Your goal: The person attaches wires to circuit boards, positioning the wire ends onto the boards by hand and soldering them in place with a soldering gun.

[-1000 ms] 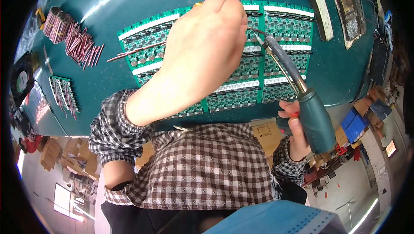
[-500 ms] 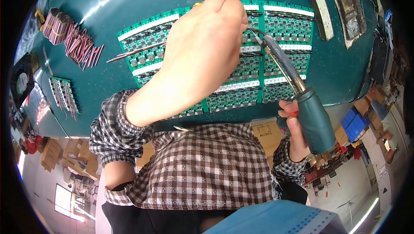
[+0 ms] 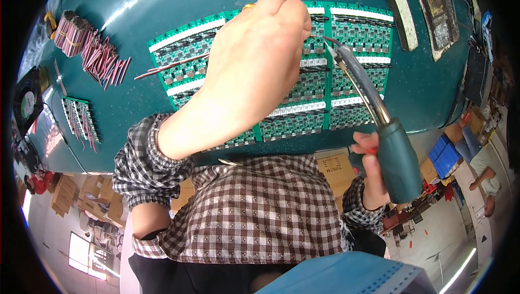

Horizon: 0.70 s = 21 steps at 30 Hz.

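Little changed vs 1 s ago: soldering iron (image 3: 398,158) tip kept at same spot on green circuit-board panel (image 3: 346,77), joint likely still in work. Right hand (image 3: 371,172) closed round handle; left hand (image 3: 254,72) fisted over panel, held item can't be told

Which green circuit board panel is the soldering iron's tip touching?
The big green panel in the middle of the teal table, under the left hand. The soldering iron points at it, while the small panel lies far to the left.
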Tool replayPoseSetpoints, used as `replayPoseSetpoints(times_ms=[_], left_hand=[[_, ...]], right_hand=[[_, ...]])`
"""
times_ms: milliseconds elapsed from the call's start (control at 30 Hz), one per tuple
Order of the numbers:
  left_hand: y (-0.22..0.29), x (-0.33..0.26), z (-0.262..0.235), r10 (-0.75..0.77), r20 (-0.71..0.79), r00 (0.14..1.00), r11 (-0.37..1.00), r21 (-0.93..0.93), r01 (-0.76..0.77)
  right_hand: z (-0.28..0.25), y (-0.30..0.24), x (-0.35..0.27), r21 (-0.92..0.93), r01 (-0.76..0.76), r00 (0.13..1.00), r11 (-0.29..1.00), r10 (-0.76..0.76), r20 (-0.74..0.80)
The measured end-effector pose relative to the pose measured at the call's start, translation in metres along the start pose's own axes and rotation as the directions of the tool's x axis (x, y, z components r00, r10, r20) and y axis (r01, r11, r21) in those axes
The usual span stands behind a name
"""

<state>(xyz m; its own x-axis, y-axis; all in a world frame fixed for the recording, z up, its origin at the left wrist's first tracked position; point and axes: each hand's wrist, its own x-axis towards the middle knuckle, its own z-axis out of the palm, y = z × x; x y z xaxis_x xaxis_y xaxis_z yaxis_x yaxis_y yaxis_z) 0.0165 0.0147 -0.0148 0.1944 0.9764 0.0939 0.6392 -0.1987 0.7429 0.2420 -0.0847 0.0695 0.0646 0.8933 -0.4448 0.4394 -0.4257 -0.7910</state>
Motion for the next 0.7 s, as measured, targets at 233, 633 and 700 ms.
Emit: replayPoseSetpoints(times_ms=[233, 633, 700], left_hand=[[0.002, 0.002, -0.006, -0.012, 0.045, 0.999, 1.000, 0.010, 0.011], [0.003, 0.006, -0.011, -0.026, 0.109, 0.994, 0.999, -0.022, 0.029], [0.002, 0.007, -0.011, -0.019, 0.102, 0.995, 0.999, -0.032, 0.022]], right_hand=[[0.004, -0.001, 0.002, 0.063, 0.101, 0.994, 0.993, -0.103, 0.033], [0.002, 0.008, 0.005, 0.101, 0.120, 0.991, 0.988, -0.124, 0.042], [0.000, 0.006, 0.007, 0.050, 0.123, 0.989, 0.991, -0.126, 0.076]])
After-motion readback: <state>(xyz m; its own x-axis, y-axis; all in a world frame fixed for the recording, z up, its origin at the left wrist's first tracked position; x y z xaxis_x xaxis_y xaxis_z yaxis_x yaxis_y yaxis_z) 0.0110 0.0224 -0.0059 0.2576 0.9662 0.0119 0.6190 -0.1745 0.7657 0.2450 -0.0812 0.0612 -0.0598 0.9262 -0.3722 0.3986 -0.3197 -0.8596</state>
